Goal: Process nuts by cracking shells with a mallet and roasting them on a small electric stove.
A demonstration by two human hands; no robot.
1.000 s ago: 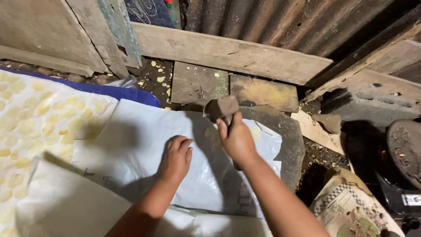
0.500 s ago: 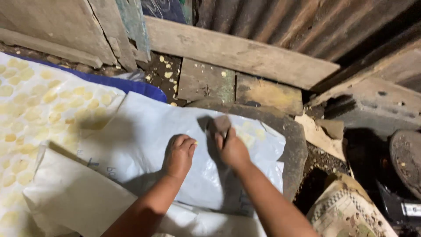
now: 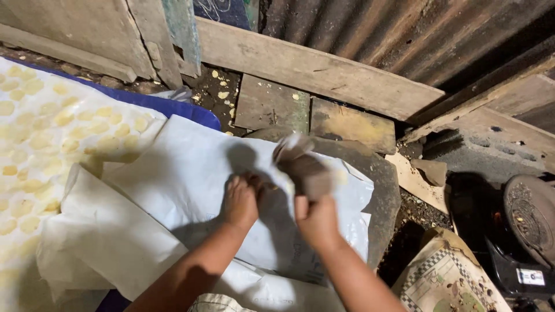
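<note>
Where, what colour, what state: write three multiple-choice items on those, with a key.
1. Where do the pale yellow rounds lie?
A. On the spread cloth at the left
B. On a wooden plank
C. In a bowl

2. What colour is the sheet under the left hand?
A. Red
B. White
C. Green

3. How is the right hand?
A. Flat and empty
B. Resting on a plank
C. Gripping a dark block

Key: 1 A, the rounds lie in rows across the cloth. 2 B, the sheet is plain white around the hand. 3 C, the fingers close around the block, which is blurred.
</note>
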